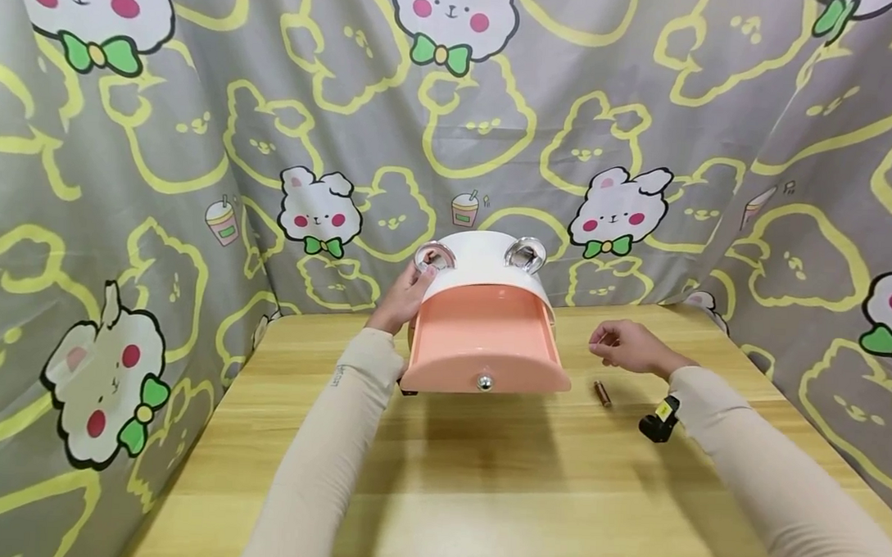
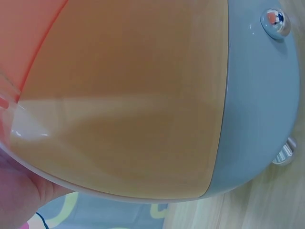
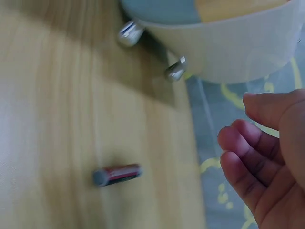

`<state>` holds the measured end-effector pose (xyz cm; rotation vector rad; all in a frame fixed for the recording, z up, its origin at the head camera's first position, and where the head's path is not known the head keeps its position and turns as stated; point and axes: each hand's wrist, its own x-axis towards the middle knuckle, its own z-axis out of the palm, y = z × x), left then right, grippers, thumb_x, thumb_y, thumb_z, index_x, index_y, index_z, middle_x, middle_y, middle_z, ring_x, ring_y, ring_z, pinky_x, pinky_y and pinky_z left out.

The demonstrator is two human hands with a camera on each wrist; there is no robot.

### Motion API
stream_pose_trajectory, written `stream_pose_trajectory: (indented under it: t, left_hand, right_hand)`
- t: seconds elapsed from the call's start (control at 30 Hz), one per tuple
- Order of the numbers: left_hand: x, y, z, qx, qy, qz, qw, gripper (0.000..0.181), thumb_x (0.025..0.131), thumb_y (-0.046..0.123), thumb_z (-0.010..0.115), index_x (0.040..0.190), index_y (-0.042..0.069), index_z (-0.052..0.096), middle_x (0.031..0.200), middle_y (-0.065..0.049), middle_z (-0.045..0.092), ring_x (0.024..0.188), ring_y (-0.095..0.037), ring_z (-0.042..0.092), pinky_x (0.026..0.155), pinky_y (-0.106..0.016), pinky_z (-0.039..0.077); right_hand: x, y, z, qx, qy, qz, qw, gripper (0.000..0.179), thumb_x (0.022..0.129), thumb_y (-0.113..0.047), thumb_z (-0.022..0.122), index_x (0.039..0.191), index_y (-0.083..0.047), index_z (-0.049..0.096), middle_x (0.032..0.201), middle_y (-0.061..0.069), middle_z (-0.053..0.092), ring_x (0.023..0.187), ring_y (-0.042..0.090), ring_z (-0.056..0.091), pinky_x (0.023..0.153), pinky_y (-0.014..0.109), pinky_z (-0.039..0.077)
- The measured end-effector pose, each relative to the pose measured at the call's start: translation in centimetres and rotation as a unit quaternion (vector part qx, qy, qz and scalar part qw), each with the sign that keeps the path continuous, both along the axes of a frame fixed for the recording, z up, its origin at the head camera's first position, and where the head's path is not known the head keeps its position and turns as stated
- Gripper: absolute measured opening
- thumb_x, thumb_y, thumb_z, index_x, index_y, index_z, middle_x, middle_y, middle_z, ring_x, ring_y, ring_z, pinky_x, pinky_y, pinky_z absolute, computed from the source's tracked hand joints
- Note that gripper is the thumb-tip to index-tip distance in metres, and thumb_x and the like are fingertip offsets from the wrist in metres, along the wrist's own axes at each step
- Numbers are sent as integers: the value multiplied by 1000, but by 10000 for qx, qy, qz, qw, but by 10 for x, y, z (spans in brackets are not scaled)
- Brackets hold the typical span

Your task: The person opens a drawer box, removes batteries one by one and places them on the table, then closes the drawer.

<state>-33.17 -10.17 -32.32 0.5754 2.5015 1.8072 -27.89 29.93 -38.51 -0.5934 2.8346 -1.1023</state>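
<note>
A white drawer box (image 1: 483,259) with a rounded top and two silver ring-shaped ears stands toward the back of the table. Its pink drawer (image 1: 487,370), with a silver knob, is pulled out; no object shows inside the visible part. My left hand (image 1: 404,297) grips the box's left side, thumb close to the ear. The left wrist view shows a tan panel (image 2: 128,95) and a blue-grey drawer front (image 2: 257,95) with a silver knob. To the right of the box, my right hand (image 1: 631,346) hovers with loosely curled fingers, holding nothing. A battery (image 3: 118,174) lies below it.
The wooden table (image 1: 453,508) extends in front of the box. Patterned grey curtain (image 1: 488,124) surrounds its back and sides. At the right cuff sits a small black device (image 1: 658,421) with a yellow label. Silver feet (image 3: 176,70) support the box.
</note>
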Motion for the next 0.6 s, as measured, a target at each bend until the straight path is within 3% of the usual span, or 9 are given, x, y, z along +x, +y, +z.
stream_pose_trajectory:
  t: [0.37, 0.6]
  left_hand:
    - [3, -4, 0, -79, -49, 126, 9999, 53, 105, 37, 38, 152, 19, 26, 146, -14, 41, 129, -27, 42, 109, -41, 31]
    - [4, -1, -1, -46, 15, 147, 9999, 55, 103, 42, 40, 153, 20, 27, 146, -14, 42, 130, -27, 41, 109, -41, 30]
  right_hand:
    - [0, -22, 55, -42, 538, 324, 9980, 13, 95, -13, 63, 95, 0, 63, 76, 7, 61, 67, 17, 61, 59, 30, 50]
    - [-2, -37, 87, -64, 1012, 270, 9945, 9, 93, -10, 65, 92, -1, 64, 76, 7, 63, 65, 19, 61, 57, 28, 50]
